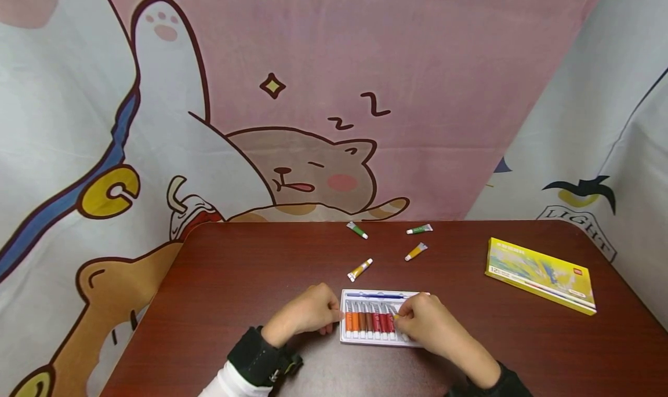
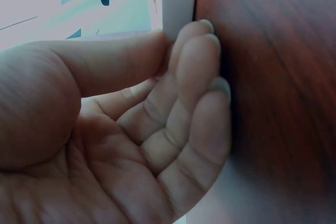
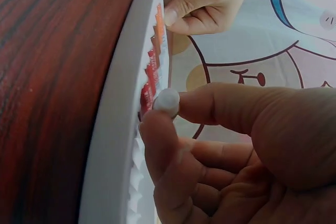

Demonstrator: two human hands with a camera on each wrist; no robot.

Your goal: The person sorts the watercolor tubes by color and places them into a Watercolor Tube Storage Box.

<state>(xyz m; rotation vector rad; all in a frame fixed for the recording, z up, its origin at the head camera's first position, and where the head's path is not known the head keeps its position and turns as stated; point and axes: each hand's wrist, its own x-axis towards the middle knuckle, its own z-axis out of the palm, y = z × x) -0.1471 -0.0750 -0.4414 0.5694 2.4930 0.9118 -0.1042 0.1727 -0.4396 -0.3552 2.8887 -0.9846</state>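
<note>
A white plastic tray lies on the table, with a row of orange, brown and red paint tubes in its slots. Along its far side runs a blue paintbrush. My left hand grips the tray's left edge between thumb and fingers. Over the right part of the tray, my right hand pinches a small paint tube between thumb and forefinger. In the right wrist view its white cap points at the camera, close to the last red tube; the fingers hide most of its body.
Beyond the tray lie loose tubes: a yellow one, an orange-yellow one and two green ones, the left and the right. A yellow paint box lies at the right. Behind the table hangs a printed cloth.
</note>
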